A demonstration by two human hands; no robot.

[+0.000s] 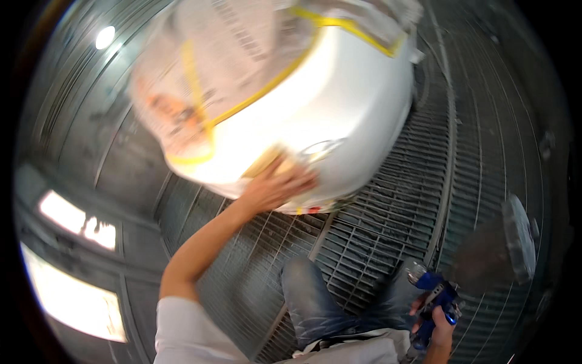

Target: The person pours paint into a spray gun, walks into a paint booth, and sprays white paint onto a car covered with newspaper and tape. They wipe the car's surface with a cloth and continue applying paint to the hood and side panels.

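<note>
A white painted car body panel (357,91) with a rounded corner fills the upper middle. My left hand (282,187) reaches up to its lower part and presses a pale yellow cloth (265,160) against the surface; the fingers are slightly blurred. Just right of those fingers is an oval outline (323,150) on the panel. Low at the right, my right hand (441,327) is wrapped round a blue spray gun (445,296), held away from the panel beside my knee. A cup (520,239), see-through and greyish, sits on the gun's far side.
Newspaper sheets (236,60) cover the upper panel, edged with yellow masking tape (267,91). Below lies a metal floor grating (370,242). Grey wall panels (130,148) with bright lights (76,297) stand at the left. My jeans-clad knees (306,285) are close under the panel.
</note>
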